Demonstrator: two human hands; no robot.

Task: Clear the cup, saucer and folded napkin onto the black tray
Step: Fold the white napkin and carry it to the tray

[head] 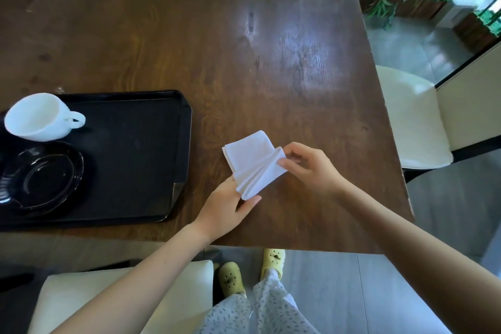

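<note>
Dark brown wooden table [244, 43], visible grain, glossy glare patch right of centre. Black tray [141, 160] sits flat on it at the left near edge, cut corners, raised rim — partly out of frame on the left. On the tray, not the table: white cup [40, 116], tilted, handle pointing right, and a black glossy saucer [43, 179] just nearer than it. White napkin [252, 163] right of the tray, well apart from it, over bare wood — far part looks flat on the surface, near edge lifted and creased. Rest of the tabletop bare wood.
</note>
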